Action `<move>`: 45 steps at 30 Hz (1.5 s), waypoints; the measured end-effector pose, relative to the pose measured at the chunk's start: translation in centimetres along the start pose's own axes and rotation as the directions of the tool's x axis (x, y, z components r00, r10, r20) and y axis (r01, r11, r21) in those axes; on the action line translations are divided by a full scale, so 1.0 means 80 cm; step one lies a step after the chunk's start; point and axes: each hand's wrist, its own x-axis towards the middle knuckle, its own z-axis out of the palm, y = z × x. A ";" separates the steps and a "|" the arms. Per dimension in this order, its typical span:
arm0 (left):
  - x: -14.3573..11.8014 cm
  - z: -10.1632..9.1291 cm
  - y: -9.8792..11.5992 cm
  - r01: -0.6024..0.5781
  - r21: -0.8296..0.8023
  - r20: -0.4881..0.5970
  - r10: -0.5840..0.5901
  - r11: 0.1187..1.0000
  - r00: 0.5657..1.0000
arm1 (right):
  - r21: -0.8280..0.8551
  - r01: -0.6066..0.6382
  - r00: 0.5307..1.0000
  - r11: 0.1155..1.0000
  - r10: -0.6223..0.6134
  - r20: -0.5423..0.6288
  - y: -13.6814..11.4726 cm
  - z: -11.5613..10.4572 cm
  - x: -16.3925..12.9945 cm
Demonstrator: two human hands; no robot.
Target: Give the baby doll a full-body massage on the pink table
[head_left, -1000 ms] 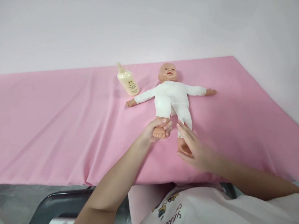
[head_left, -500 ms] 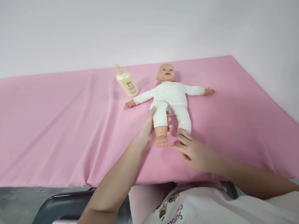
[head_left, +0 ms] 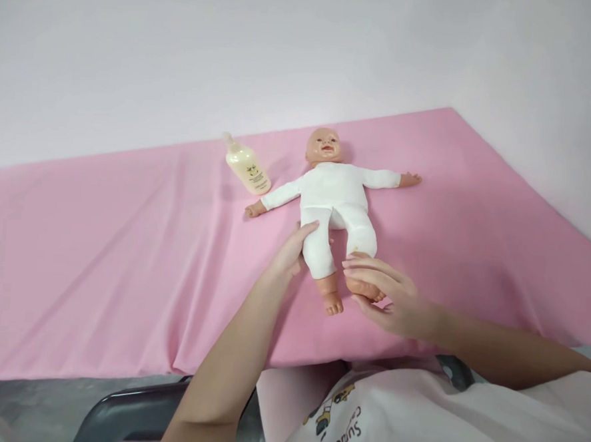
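Note:
A baby doll (head_left: 333, 187) in a white suit lies face up on the pink cloth, arms spread and bare feet towards me. My left hand (head_left: 292, 251) is closed around the doll's leg on the left, thumb across the thigh and the other fingers mostly hidden beneath. At the other leg, my right hand (head_left: 388, 293) loosely cups the bare foot. Its fingers lie across the ankle and its thumb is below, with the toes showing between. A pump bottle (head_left: 248, 169) of pale yellow liquid lies tilted by the doll's hand on the left.
The pink cloth (head_left: 98, 249) covers the table, with folds running towards its front edge. A pale wall (head_left: 286, 54) rises behind. Below the front edge are a dark chair (head_left: 128, 414) and my printed white shirt (head_left: 438, 416).
The leg on the left has been lowered and straightened, and my left thumb now lies over its thigh. My right hand has closed in around the other foot, which now shows.

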 end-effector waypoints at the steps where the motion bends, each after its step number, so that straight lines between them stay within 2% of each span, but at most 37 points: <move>1: 0.000 0.000 -0.002 -0.047 0.006 -0.028 0.047 0.999 0.999 | 0.023 0.028 0.999 0.999 -0.027 -0.017 0.000 -0.001 0.002; 4: 0.000 -0.002 -0.008 -0.208 0.008 -0.162 0.207 0.978 0.965 | 0.102 0.106 0.994 0.989 -0.101 -0.046 0.000 -0.003 0.006; 7: -0.004 -0.004 -0.012 -0.399 0.060 -0.270 0.400 0.915 0.876 | 0.138 0.161 0.986 0.977 -0.152 -0.071 0.000 -0.004 0.008; 9: -0.011 -0.005 -0.011 -0.524 0.084 -0.259 0.526 0.848 0.810 | 0.135 0.190 0.980 0.972 -0.180 -0.081 0.000 -0.005 0.008; 10: -0.016 -0.005 -0.011 -0.553 0.071 -0.216 0.554 0.830 0.804 | 0.131 0.201 0.978 0.971 -0.191 -0.085 0.000 -0.006 0.008; 11: -0.020 -0.005 -0.010 -0.553 0.050 -0.144 0.554 0.831 0.820 | 0.125 0.204 0.977 0.971 -0.193 -0.090 0.000 -0.007 0.008; 13: -0.027 -0.002 -0.010 -0.490 0.046 0.086 0.485 0.871 0.870 | 0.108 0.207 0.975 0.972 -0.195 -0.111 0.001 -0.009 0.009; 14: -0.030 -0.001 -0.011 -0.456 0.080 0.226 0.430 0.886 0.874 | 0.098 0.209 0.972 0.973 -0.196 -0.126 0.001 -0.009 0.009; 16: -0.032 0.004 -0.013 -0.432 0.174 0.463 0.314 0.885 0.829 | 0.078 0.220 0.968 0.972 -0.208 -0.144 0.002 -0.011 0.009; 17: -0.032 0.006 -0.014 -0.433 0.206 0.542 0.266 0.878 0.797 | 0.071 0.228 0.965 0.971 -0.216 -0.146 0.002 -0.012 0.009; 19: -0.031 0.009 -0.013 -0.420 0.229 0.632 0.194 0.878 0.750 | 0.070 0.231 0.967 0.970 -0.221 -0.129 0.002 -0.014 0.009; 23: -0.029 0.003 -0.006 -0.389 0.232 0.729 0.105 0.891 0.676 | 0.083 0.196 0.979 0.977 -0.190 -0.072 0.002 -0.015 0.009; 26: -0.027 -0.006 -0.002 -0.358 0.247 0.774 0.039 0.901 0.632 | 0.052 0.117 0.991 0.992 -0.113 -0.075 0.000 -0.011 0.008; 28: -0.027 -0.010 -0.003 -0.284 0.234 0.795 -0.014 0.930 0.606 | 0.051 0.021 0.996 0.998 -0.017 -0.088 -0.001 -0.007 0.005; 30: -0.026 -0.011 -0.005 -0.215 0.179 0.820 -0.025 0.960 0.572 | 0.132 -0.107 0.988 0.985 0.121 -0.099 -0.001 -0.003 0.002; 33: -0.026 -0.010 -0.007 -0.158 0.111 0.837 -0.006 0.981 0.547 | 0.316 -0.309 0.937 0.897 0.344 -0.060 0.003 0.002 -0.002; 35: -0.026 -0.009 -0.007 -0.131 0.115 0.839 -0.025 0.985 0.544 | 0.361 -0.395 0.905 0.845 0.425 -0.005 0.006 0.003 -0.003; 39: -0.023 -0.010 -0.005 -0.064 0.115 0.840 -0.063 0.991 0.539 | 0.299 -0.494 0.865 0.816 0.495 0.079 0.006 0.000 0.002; 41: -0.019 -0.013 -0.006 -0.024 0.124 0.851 -0.094 0.992 0.517 | 0.289 -0.512 0.857 0.809 0.501 0.119 0.003 -0.005 0.005; 45: -0.013 -0.023 -0.008 0.029 0.204 0.857 -0.193 0.979 0.477 | 0.306 -0.461 0.887 0.833 0.441 0.137 -0.006 -0.011 0.006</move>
